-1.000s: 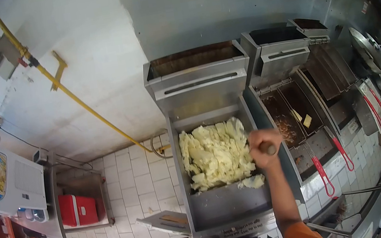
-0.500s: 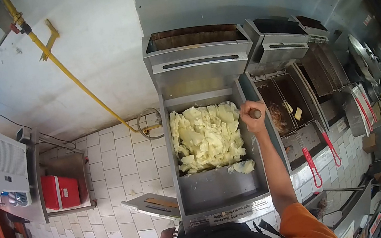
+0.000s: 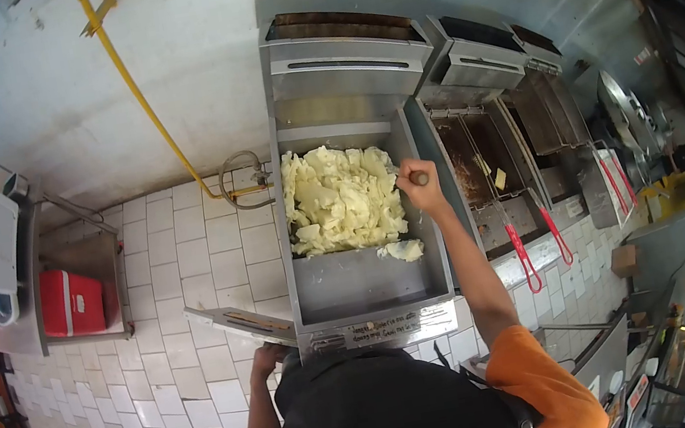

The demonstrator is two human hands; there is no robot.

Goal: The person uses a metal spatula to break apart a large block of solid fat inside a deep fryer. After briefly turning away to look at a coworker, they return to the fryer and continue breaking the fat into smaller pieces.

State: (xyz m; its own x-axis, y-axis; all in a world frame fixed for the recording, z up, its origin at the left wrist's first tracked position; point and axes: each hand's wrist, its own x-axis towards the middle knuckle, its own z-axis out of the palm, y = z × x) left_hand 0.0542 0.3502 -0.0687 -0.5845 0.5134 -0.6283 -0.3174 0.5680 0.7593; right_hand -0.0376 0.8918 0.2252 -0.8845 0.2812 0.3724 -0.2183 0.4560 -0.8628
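My right hand (image 3: 422, 187) is closed around the round wooden handle of a tool (image 3: 419, 177), held at the right side of a steel fryer vat (image 3: 372, 285). The tool's working end is mostly hidden beside the fat. Pale yellow solid fat (image 3: 340, 196) lies in broken chunks over the back and middle of the vat. A separate lump (image 3: 402, 251) sits nearer the front, on the bare metal. My left hand (image 3: 268, 357) hangs low by the open cabinet door (image 3: 239, 324) at the vat's front left; its fingers are too dark and small to read.
Right of the vat stands another fryer with wire baskets and red handles (image 3: 525, 261); a few pale pieces (image 3: 499, 179) lie in one. A yellow gas pipe (image 3: 145, 97) and hose run along the wall. A red cooler (image 3: 71, 302) sits on a shelf at left.
The view has shifted, so the vat sits higher and further left in it. My left hand has come closer to the cabinet door. My right hand still grips the wooden handle.
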